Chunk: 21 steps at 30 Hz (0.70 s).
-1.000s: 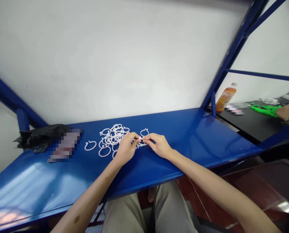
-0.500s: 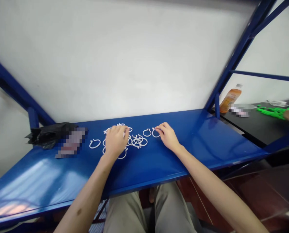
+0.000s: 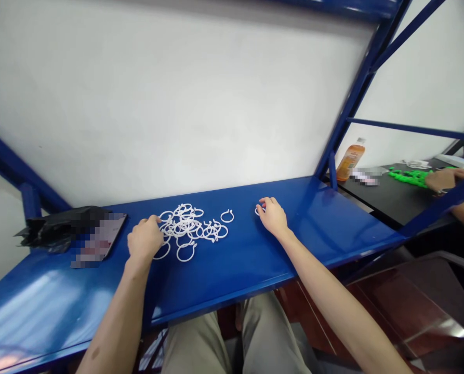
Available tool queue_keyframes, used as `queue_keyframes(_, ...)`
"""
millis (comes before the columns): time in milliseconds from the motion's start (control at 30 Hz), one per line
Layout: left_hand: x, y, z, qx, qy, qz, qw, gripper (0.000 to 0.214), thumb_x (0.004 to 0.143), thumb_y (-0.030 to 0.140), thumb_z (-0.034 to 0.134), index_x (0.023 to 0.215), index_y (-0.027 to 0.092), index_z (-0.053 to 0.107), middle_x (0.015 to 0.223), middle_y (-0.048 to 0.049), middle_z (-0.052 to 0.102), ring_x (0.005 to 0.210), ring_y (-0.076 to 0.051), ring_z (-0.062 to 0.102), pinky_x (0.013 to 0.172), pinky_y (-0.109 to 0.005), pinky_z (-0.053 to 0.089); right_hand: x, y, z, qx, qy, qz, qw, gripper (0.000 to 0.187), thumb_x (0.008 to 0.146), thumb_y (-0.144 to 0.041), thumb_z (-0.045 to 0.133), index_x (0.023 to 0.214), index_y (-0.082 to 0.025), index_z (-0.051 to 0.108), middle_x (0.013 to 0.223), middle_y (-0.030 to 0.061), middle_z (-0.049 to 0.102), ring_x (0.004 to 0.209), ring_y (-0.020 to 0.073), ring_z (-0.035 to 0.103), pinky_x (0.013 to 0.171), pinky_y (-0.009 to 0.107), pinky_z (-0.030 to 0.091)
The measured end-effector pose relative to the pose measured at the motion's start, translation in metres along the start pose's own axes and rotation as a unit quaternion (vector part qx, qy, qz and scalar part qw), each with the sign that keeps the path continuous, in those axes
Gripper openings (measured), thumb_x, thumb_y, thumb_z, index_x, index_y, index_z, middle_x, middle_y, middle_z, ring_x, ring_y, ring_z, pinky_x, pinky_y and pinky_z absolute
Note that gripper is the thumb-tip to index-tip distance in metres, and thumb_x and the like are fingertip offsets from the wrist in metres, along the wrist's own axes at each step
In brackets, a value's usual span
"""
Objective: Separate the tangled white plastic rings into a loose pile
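A pile of white plastic rings point(image 3: 187, 226) lies on the blue metal shelf point(image 3: 235, 259). My left hand point(image 3: 145, 240) rests at the pile's left edge, knuckles up and fingers curled under; what they cover is hidden. One ring point(image 3: 186, 253) lies just right of that hand. A single ring point(image 3: 227, 215) sits apart to the right of the pile. Further right, my right hand point(image 3: 273, 215) lies on the shelf with bent fingers, its fingertips pinched on a small white ring point(image 3: 257, 210) that peeks out on their left.
A crumpled black bag point(image 3: 56, 226) and a flat blurred item point(image 3: 95, 241) lie at the shelf's left. Blue frame posts point(image 3: 344, 111) rise on the right. Beyond them, a black table point(image 3: 387, 200) holds an orange bottle point(image 3: 349, 158), green parts point(image 3: 411, 176) and another person's hand point(image 3: 444, 179).
My hands were together over the pile on one ring. They parted: the right carried a ring to the right, the left moved over the pile to its left edge, covering the lone ring there.
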<state>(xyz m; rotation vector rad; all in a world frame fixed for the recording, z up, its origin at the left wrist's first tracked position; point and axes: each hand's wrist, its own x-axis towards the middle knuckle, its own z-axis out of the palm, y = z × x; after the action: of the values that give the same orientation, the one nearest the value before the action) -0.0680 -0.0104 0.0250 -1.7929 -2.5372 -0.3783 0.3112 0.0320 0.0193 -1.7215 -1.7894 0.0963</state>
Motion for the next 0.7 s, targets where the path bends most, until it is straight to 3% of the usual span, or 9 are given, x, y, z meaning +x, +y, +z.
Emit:
queue_keyframes(67, 0.001, -0.003, 0.001, 0.002, 0.013, 0.012, 1.0, 0.039, 0.082, 0.016, 0.05, 0.118, 0.019, 0.064, 0.116, -0.0204, 0.065, 0.1, -0.036, 0.065, 0.079, -0.045, 0.049, -0.001, -0.002, 0.0, -0.003, -0.012, -0.009, 1.0, 0.021, 0.098, -0.03, 0.054, 0.11, -0.019, 0.067, 0.113, 0.0111, 0.065, 0.096, 0.023, 0.066, 0.077, 0.033, 0.05)
queue_keyframes(200, -0.002, -0.008, 0.003, 0.067, 0.106, 0.002, 0.992, 0.029, 0.088, 0.029, 0.052, 0.109, 0.017, 0.067, 0.112, -0.0248, 0.067, 0.106, -0.042, 0.062, 0.082, -0.054, 0.044, -0.002, -0.003, -0.001, -0.019, -0.025, -0.017, 0.999, 0.018, 0.098, -0.029, 0.055, 0.105, -0.02, 0.069, 0.111, 0.0118, 0.064, 0.103, 0.0248, 0.062, 0.08, 0.034, 0.051)
queue_keyframes(267, -0.003, -0.009, 0.002, 0.083, 0.097, -0.016, 0.992, 0.029, 0.088, 0.035, 0.053, 0.105, 0.017, 0.068, 0.105, -0.0235, 0.07, 0.105, -0.043, 0.063, 0.083, -0.055, 0.043, -0.002, -0.003, -0.001, -0.025, -0.027, -0.019, 0.999, 0.018, 0.098, -0.03, 0.055, 0.105, -0.02, 0.069, 0.112, 0.0118, 0.064, 0.104, 0.0248, 0.061, 0.081, 0.033, 0.05)
queue_keyframes(400, -0.005, -0.004, -0.006, 0.079, 0.02, -0.049, 0.995, 0.028, 0.088, 0.029, 0.051, 0.107, 0.017, 0.066, 0.093, -0.0209, 0.073, 0.103, -0.041, 0.066, 0.087, -0.054, 0.043, -0.003, -0.002, 0.002, -0.04, -0.04, -0.018, 0.998, 0.02, 0.097, -0.03, 0.055, 0.106, -0.019, 0.07, 0.111, 0.0116, 0.063, 0.105, 0.0252, 0.059, 0.086, 0.034, 0.05)
queue_keyframes(467, -0.005, 0.001, -0.011, 0.069, 0.025, -0.061, 0.995, 0.03, 0.088, 0.025, 0.048, 0.11, 0.013, 0.065, 0.095, -0.0244, 0.073, 0.105, -0.042, 0.066, 0.09, -0.055, 0.043, -0.002, 0.0, 0.003, -0.051, -0.048, -0.009, 0.998, 0.021, 0.097, -0.028, 0.055, 0.105, -0.017, 0.07, 0.111, 0.0127, 0.063, 0.104, 0.0252, 0.059, 0.09, 0.035, 0.049)
queue_keyframes(533, -0.006, 0.009, -0.014, 0.038, 0.071, -0.058, 0.995, 0.036, 0.089, 0.022, 0.045, 0.118, 0.008, 0.061, 0.101, -0.0275, 0.071, 0.107, -0.043, 0.065, 0.091, -0.056, 0.044, -0.001, 0.003, 0.004, -0.056, -0.046, 0.0, 0.997, 0.021, 0.097, -0.026, 0.055, 0.104, -0.015, 0.071, 0.111, 0.014, 0.062, 0.103, 0.0254, 0.059, 0.093, 0.036, 0.048)
queue_keyframes(633, -0.01, 0.029, -0.013, -0.102, 0.147, 0.015, 0.984, 0.05, 0.089, 0.024, 0.045, 0.136, 0.006, 0.048, 0.106, -0.0227, 0.07, 0.103, -0.036, 0.067, 0.09, -0.049, 0.05, 0.0, 0.005, 0.005, -0.049, -0.013, -0.003, 0.999, 0.018, 0.096, -0.024, 0.056, 0.102, -0.014, 0.07, 0.109, 0.015, 0.061, 0.103, 0.0272, 0.058, 0.093, 0.038, 0.048)
queue_keyframes(700, -0.017, 0.049, -0.007, -0.223, 0.142, 0.108, 0.958, 0.051, 0.088, 0.025, 0.048, 0.137, 0.012, 0.048, 0.105, -0.014, 0.07, 0.095, -0.027, 0.069, 0.089, -0.041, 0.053, 0.0, 0.001, 0.005, -0.026, 0.018, -0.033, 0.999, 0.016, 0.095, -0.023, 0.057, 0.1, -0.015, 0.07, 0.107, 0.0142, 0.061, 0.104, 0.0276, 0.057, 0.093, 0.039, 0.048)
